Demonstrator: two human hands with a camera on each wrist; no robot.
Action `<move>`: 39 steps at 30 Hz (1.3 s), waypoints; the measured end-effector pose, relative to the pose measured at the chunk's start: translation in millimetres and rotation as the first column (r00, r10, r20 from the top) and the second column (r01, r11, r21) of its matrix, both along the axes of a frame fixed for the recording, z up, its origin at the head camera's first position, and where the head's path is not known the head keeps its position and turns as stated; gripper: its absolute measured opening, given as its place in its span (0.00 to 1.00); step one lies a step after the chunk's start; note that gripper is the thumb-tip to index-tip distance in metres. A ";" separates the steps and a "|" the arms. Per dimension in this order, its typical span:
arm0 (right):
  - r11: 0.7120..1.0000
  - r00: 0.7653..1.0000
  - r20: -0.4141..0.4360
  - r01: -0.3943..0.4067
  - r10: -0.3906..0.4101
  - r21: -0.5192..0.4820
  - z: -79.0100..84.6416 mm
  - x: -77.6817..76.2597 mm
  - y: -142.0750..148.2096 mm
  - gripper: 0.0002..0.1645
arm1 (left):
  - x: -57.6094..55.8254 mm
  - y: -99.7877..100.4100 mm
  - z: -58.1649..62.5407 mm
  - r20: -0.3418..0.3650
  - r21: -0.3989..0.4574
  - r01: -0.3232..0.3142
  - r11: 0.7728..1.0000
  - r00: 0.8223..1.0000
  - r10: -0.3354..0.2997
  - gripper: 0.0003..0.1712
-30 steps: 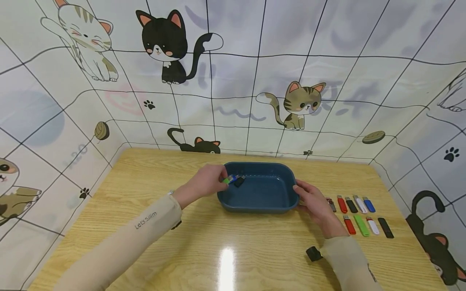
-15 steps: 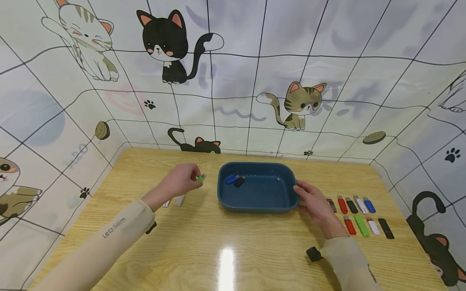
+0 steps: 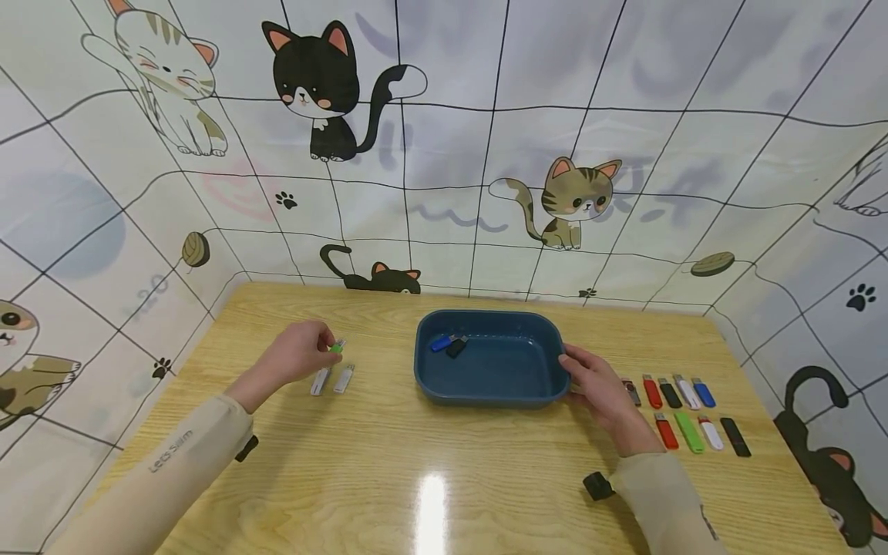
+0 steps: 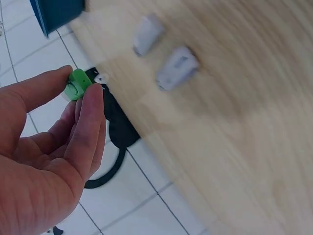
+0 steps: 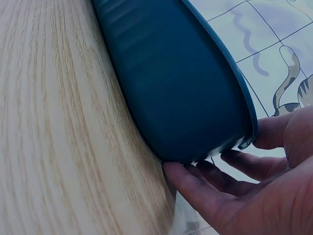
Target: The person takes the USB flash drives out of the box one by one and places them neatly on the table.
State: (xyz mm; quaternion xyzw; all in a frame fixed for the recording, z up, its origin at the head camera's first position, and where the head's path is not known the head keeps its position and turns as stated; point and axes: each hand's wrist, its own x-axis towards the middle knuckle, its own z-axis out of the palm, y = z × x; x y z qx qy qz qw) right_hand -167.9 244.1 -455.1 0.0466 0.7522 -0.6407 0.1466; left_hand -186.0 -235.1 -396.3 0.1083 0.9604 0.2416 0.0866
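My left hand [image 3: 297,353] pinches a green USB stick [image 4: 78,84] between thumb and fingers, above the left part of the table. Just below and beside it, two pale USB sticks, a left one [image 3: 321,381] and a right one [image 3: 344,378], lie side by side on the wood. My right hand [image 3: 602,389] holds the right end of a dark blue rectangular tray [image 3: 496,378], its fingers spread against the outer wall and rim in the right wrist view. Inside the tray, at the left, lie a blue USB stick [image 3: 442,343] and a black USB stick [image 3: 456,348].
Right of the tray, several USB sticks lie in two rows, among them a red one [image 3: 652,391], a green one [image 3: 689,431] and a black one [image 3: 735,436]. The wooden table [image 3: 388,478] meets a cat-print cloth [image 3: 444,216] at its back and sides.
My left hand has moved left, out of the tray and over to the pale USB sticks, with the green USB stick still pinched. My right hand and the tray have stayed put.
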 end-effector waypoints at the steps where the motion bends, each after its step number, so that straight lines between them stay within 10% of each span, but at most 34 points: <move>1: 1.000 1.000 0.001 0.001 -0.001 -0.003 -0.2 -0.3 0.1 0.37 | 0.5 -3.4 -1.6 0.006 -0.002 -0.007 1.000 1.000 0.008 0.11; 14: 1.000 1.000 0.002 -0.002 0.002 -0.016 0.2 0.8 -0.8 0.36 | 6.3 -45.6 -19.3 0.046 -0.069 -0.046 0.997 0.998 0.049 0.13; 39: 1.000 1.000 0.002 -0.006 0.006 -0.028 -2.5 -0.3 1.4 0.37 | 12.7 -52.9 -39.4 0.119 -0.134 -0.061 0.989 0.990 0.077 0.14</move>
